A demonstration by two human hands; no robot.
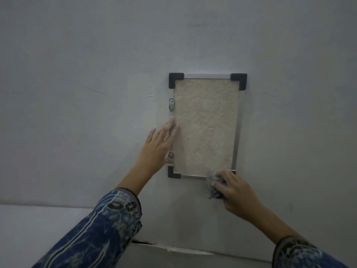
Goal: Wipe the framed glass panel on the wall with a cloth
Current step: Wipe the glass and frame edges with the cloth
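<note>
A tall framed glass panel (205, 128) hangs on the white wall; it has a thin metal frame, black corner pieces and a beige textured backing. My left hand (158, 144) lies flat with fingers spread against the panel's left edge, between two small metal brackets. My right hand (234, 190) grips a crumpled grey-blue cloth (213, 183) and presses it on the panel's lower right corner, which it hides. Both forearms wear blue patterned sleeves.
The white wall (96, 74) fills nearly the whole view. A pale ledge or floor strip (38, 229) runs along the lower left, and a crack or gap (146, 243) shows at the wall's base below the panel.
</note>
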